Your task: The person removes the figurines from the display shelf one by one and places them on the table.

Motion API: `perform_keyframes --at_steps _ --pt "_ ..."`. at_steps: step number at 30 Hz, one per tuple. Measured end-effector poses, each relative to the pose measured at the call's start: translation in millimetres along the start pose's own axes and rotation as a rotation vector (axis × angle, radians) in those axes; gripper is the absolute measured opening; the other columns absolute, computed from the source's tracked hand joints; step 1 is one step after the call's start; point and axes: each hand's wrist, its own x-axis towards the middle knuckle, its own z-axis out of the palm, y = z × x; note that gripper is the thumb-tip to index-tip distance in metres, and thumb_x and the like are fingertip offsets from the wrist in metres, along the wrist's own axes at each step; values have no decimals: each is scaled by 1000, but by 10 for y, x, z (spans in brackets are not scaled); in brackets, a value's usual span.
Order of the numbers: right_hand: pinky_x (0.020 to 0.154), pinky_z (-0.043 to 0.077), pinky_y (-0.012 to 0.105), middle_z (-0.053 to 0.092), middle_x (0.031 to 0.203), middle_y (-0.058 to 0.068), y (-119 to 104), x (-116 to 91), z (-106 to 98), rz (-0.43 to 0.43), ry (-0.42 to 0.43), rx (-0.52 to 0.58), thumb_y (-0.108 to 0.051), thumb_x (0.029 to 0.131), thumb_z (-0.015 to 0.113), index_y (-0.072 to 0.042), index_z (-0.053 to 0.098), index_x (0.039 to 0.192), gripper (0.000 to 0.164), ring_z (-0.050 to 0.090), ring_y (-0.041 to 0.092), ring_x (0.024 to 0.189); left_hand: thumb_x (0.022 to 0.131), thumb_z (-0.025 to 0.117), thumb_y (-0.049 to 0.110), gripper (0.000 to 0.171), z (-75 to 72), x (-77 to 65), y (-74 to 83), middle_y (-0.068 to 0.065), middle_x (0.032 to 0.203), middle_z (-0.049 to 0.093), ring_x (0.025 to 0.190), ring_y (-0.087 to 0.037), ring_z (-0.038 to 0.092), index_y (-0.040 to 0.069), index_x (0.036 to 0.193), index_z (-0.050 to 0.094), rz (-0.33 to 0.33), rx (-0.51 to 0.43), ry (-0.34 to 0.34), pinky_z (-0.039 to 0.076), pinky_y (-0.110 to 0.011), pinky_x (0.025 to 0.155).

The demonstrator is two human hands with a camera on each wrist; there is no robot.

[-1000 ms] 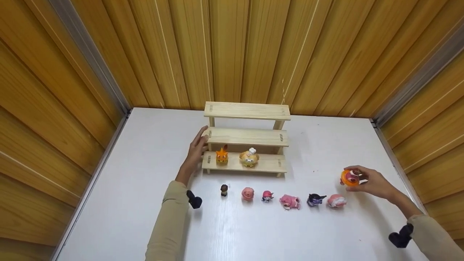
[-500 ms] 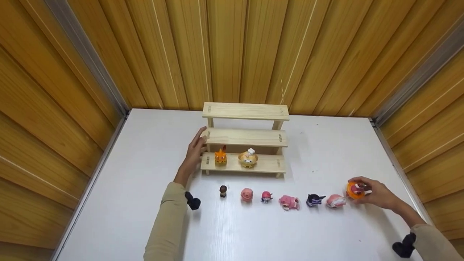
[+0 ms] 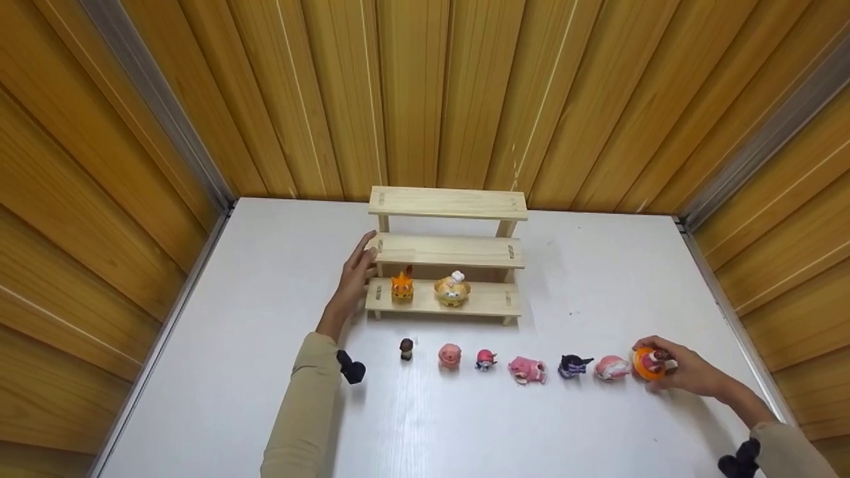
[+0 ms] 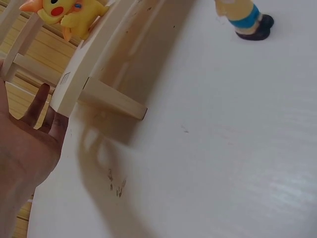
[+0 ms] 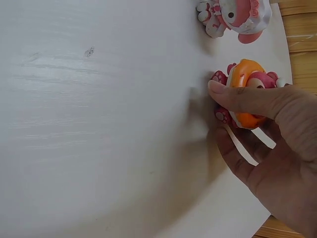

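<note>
At the right end of a row of toys, my right hand (image 3: 690, 372) pinches a dark-pink bear figurine (image 5: 242, 79) wearing an orange ring. Thumb and fingers hold its sides, its feet close to the white tabletop. Beside it sits a pink-and-white figurine (image 3: 611, 368). My left hand (image 3: 350, 279) rests with relaxed fingers against the left end of a three-step wooden display rack (image 3: 451, 251). On the lowest step stand an orange-and-yellow figurine (image 3: 402, 289) and a tan figurine with a white chef's hat (image 3: 452, 291).
The row in front of the rack includes a small brown-haired figurine (image 3: 406, 349), a round pink one (image 3: 449, 356), a small red-and-pink one (image 3: 485, 360), a lying pink one (image 3: 527, 370) and a black-and-purple one (image 3: 574, 366). Wood-patterned walls (image 3: 412, 93) surround the white table (image 3: 505, 431).
My right hand has brought the bear figurine toward the near side and down, to the right end of the row. The left hand stays at the rack; the view shifts slightly.
</note>
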Motion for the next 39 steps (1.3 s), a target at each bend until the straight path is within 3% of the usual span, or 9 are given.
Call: perform_keyframes --at_steps 4,11,14,18,21,27,33,39 --pt "82 53 14 56 126 -21 15 14 23 -39 -29 22 2 83 81 9 50 130 57 48 -14 106 111 40 41 51 -20 -5 -10 -8 169 25 148 -41 38 35 161 31 15 -9 -1 34 -61 119" --pt "84 53 16 59 123 -7 -19 32 44 54 -37 4 -7 84 82 5 51 132 58 46 -15 104 111 40 42 52 -44 -1 -19 -7 169 26 148 -40 39 35 161 31 9 5 11 33 -61 120" --pt "84 52 15 58 122 -12 -20 27 61 50 -14 5 -7 84 83 5 51 131 58 46 -15 104 111 41 42 51 -47 -7 -17 -4 170 24 149 -39 38 37 161 31 9 12 20 33 -59 121" --pt "83 59 23 57 121 -15 -1 27 88 46 10 -12 -6 83 84 4 50 131 60 46 -16 103 111 39 42 52 -52 -21 -7 -3 171 21 150 -40 37 36 161 30 5 22 24 33 -59 121" --pt "83 62 28 59 122 -5 -1 40 95 64 13 -33 -7 83 84 3 50 132 61 45 -16 103 111 40 44 52 -59 -25 0 -3 171 21 147 -43 40 38 161 30 -7 25 28 34 -60 120" --pt "81 54 15 55 125 1 20 25 87 68 5 -37 -9 82 85 2 46 141 71 44 -14 102 110 41 44 51 -74 -37 7 -5 170 25 144 -45 44 39 160 31 -15 15 40 38 -60 117" --pt "78 54 20 58 124 -6 63 -47 -48 31 16 -80 -6 80 85 -3 46 147 77 49 -14 104 111 41 43 52 -27 -7 1 -8 167 31 145 -45 43 36 161 30 -5 -14 26 39 -60 116" --pt "73 55 21 54 119 -33 108 -45 -298 9 2 -96 0 80 83 -2 51 142 70 51 -16 103 110 42 42 52 21 9 -8 -11 166 31 145 -44 43 35 161 32 0 -22 16 40 -58 117"
